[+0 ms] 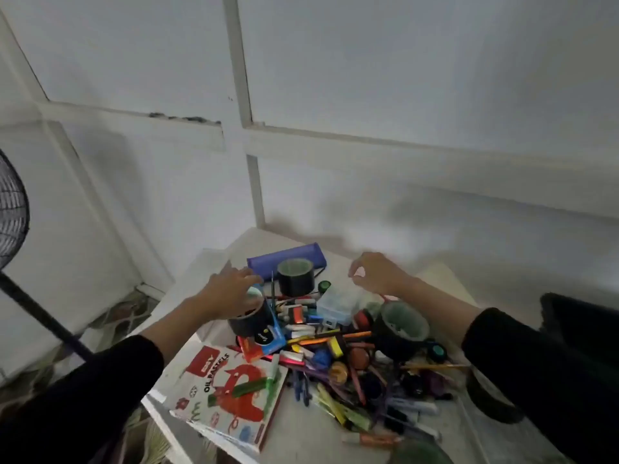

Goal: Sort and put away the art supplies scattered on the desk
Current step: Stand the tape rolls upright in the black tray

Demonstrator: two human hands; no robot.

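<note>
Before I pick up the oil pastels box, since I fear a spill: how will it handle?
The oil pastels box looks like flat cardboard, so probably stiff and light. The green marker lying on it would likely roll off if tilted. The box sits at the near edge of the desk, so a push toward you might drop it.

Desk [298, 440], passage: bare strips lay at the near edge beside the oil pastels box [231, 393] and at the far right corner, while the heap of pens and crayons [351, 373], left cup [249, 321], rear cup [296, 277], right cup [400, 331], purple pencil case [284, 259] and clear plastic box [338, 304] blocked the middle.
</note>
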